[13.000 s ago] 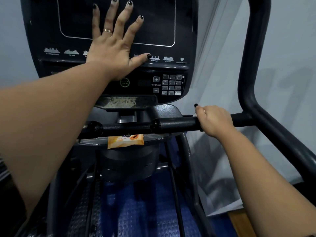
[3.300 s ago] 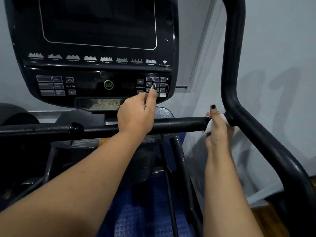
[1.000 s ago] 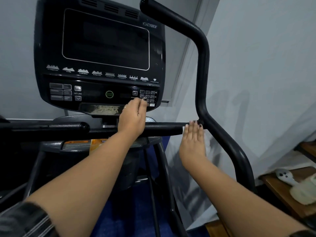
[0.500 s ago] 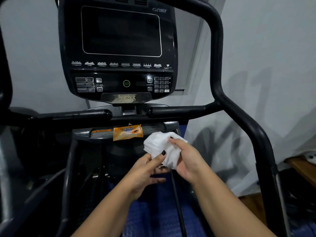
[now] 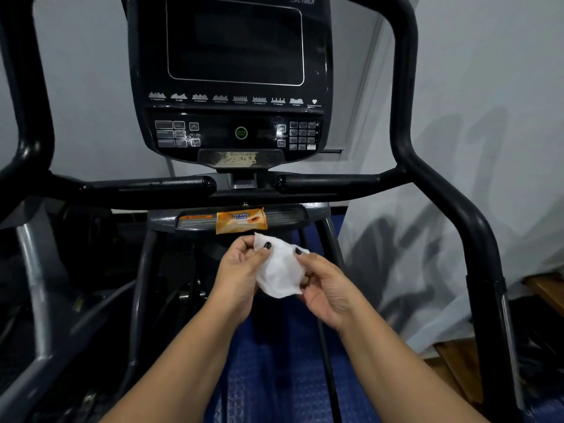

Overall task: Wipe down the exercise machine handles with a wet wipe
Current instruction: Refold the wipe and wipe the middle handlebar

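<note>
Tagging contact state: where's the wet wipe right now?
Head view, centre: the wet wipe is held between the left hand and right hand, just below the orange packet on the machine's shelf, clear of both handles.

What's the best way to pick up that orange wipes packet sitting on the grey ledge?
Pinch the orange plastic wipes packet by its lower edge, which seems to overhang the grey ledge toward you. Come from the front and slightly below, because the black handlebars cross just above it and crowd any reach from the top.
</note>
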The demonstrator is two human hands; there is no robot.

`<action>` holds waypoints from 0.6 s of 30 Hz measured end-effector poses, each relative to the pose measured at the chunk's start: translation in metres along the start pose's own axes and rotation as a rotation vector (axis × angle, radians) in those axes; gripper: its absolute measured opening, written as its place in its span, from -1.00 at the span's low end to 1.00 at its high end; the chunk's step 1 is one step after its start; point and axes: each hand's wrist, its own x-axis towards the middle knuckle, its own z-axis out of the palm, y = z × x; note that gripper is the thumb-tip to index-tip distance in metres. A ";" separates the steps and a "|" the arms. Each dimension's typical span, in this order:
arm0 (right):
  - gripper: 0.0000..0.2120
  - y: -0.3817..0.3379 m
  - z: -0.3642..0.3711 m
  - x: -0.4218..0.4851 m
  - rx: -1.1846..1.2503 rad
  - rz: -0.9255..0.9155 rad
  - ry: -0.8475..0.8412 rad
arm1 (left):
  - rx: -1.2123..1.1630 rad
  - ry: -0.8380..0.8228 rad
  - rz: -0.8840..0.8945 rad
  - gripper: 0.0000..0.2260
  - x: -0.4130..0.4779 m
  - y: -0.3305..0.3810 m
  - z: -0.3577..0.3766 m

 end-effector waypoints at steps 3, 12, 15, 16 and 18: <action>-0.68 0.004 -0.003 0.002 0.021 -0.002 0.040 | 0.049 -0.032 0.019 -0.87 -0.004 -0.002 0.000; -0.81 0.002 0.013 0.006 -0.345 -0.279 0.067 | 0.037 -0.235 -0.290 -0.57 -0.015 -0.013 -0.014; -0.83 0.002 0.016 0.012 -0.584 -0.285 0.097 | -0.114 -0.029 -0.207 -0.61 -0.012 -0.017 -0.025; -0.84 0.002 0.016 0.016 -0.680 -0.293 0.114 | -0.146 0.050 -0.182 -0.61 -0.010 -0.016 -0.031; -0.83 -0.004 0.019 0.026 -0.867 -0.348 0.156 | -0.169 0.140 -0.139 -0.60 -0.007 -0.015 -0.047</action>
